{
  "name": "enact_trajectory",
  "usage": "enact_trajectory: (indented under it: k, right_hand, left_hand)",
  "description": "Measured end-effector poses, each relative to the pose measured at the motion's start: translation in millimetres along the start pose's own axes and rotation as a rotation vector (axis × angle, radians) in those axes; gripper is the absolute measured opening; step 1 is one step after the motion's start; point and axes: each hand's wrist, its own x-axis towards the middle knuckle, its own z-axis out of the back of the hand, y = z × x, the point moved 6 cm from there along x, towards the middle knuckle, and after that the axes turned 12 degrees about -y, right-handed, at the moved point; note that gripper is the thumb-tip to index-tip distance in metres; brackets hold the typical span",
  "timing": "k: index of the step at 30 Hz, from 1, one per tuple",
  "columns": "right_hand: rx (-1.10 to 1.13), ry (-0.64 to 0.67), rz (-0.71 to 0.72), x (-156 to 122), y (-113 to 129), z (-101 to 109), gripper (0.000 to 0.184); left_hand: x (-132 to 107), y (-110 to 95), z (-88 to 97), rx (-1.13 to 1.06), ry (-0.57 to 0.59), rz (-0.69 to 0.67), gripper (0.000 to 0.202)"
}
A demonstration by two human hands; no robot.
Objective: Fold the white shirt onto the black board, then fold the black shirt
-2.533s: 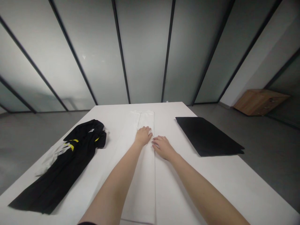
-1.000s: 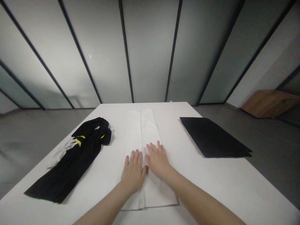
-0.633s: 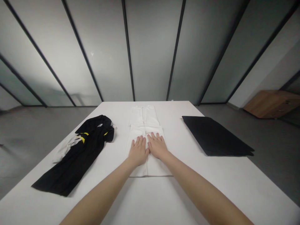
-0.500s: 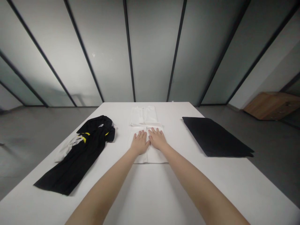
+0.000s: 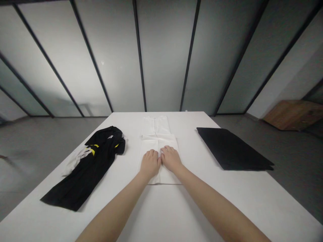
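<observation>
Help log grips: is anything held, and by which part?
Cannot be told: left hand and right hand curl on the nearer part of the white cloth; any grip is hidden.

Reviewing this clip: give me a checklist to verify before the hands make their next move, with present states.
1. Left hand and right hand both on the white cloth: ok.
2. Fingertips gripping fabric: cannot tell; fingers are curled and their tips hidden.
3. White cloth wholly on the table: ok.
4. White cloth one unbroken surface: not ok; a crosswise edge shows beyond the hands.
5. Black garment apart from the white cloth, on its left: ok.
6. Black flat item apart from the right hand: ok.
</observation>
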Motion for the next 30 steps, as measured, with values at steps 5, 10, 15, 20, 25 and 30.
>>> enact_trajectory:
  k: [5,10,15,20,25,30]
  right_hand:
    - [0.094,0.202,0.054,-53.3,1.8,1.3,0.065]
    - [0.215,0.416,0.131,-99.8,-2.1,29.3,0.075]
    - [0.333,0.544,0.172,-121.8,14.8,61.6,0.085]
    - [0.465,0.405,0.277,-122.7,37.4,73.7,0.028]
    - [0.473,0.374,0.332,-124.3,41.8,64.7,0.012]
    - [0.461,0.357,0.348,-124.4,41.4,63.8,0.011]
  left_hand:
    - [-55.7,-4.3,11.3,-0.027,0.066,-0.074,0.057]
    - [-83.9,-0.9,50.6,-0.206,0.345,-0.189,0.083]
    - [-76.2,-3.2,83.6,-0.32,0.441,-0.167,0.053]
    - [-79.8,-20.7,82.0,-0.464,0.534,-0.238,0.034]
    - [-80.3,-28.9,82.6,-0.498,0.51,-0.317,0.014]
    - [-80.9,-26.9,82.9,-0.519,0.511,-0.316,0.011]
